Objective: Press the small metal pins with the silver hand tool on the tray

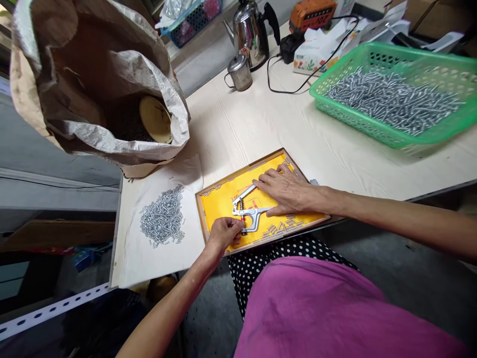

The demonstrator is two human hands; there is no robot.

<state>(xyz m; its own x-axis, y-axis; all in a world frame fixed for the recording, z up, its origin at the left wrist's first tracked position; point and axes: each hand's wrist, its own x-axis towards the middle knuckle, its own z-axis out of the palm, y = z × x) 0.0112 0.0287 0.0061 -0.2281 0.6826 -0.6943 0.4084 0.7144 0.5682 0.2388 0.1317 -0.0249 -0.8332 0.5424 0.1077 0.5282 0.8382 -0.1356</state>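
Note:
A pair of silver hand pliers (252, 219) lies over a shallow tray (219, 199) with a yellow bottom and brown rim. My right hand (285, 191) is wrapped round its handles. At the tool's head, my left hand (226, 231) is closed in a pinch; whatever its fingertips hold is too small to make out. Small metal pieces (279, 227) are scattered along the tray's near side, and more line its far edge. Left of the tray, a heap of small metal parts (163, 217) rests on a white cloth (137, 263).
A green basket (357, 124) of metal pins stands at the right. An open woven sack (149, 154) with a yellow bowl (155, 119) inside is at the upper left. Farther back are a metal cup (240, 74), a kettle (250, 35), a black cable (286, 92) and a tissue box (309, 59).

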